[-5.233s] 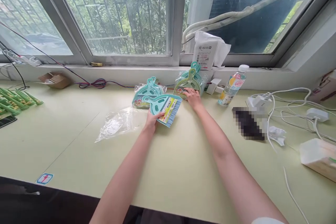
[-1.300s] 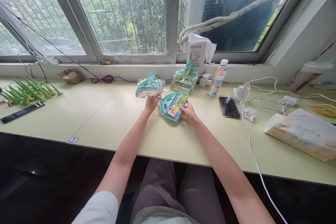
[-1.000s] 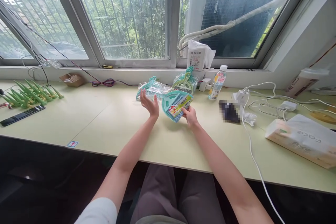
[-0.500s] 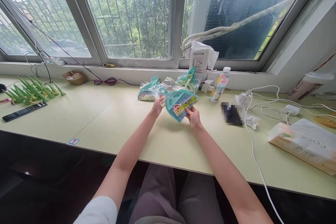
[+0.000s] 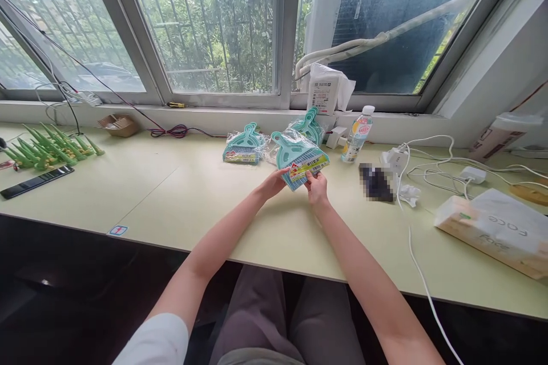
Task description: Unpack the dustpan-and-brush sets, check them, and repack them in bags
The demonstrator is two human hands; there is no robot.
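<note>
Both hands hold a mint-green dustpan and brush set (image 5: 294, 151) in clear plastic, raised over the table with its handle pointing up and left. My left hand (image 5: 274, 183) grips the lower left edge. On the lower right, my right hand (image 5: 317, 187) has its thumb near the yellow label (image 5: 309, 166) and its fingers behind the set. Another wrapped dustpan set (image 5: 247, 145) lies on the table to the left. Behind the held one are more green dustpans (image 5: 311, 124), partly hidden by it.
A drink bottle (image 5: 358, 134) and a white tissue pack (image 5: 324, 91) stand behind to the right. White cables (image 5: 436, 179), a blurred dark object (image 5: 377, 182) and a large tissue packet (image 5: 492, 234) occupy the right side. Green spiky items (image 5: 51, 148) and a small carton (image 5: 119, 124) are left.
My left hand has moved from the set's upper left down to its lower left edge. The set has turned, so its handle now shows at the top.
</note>
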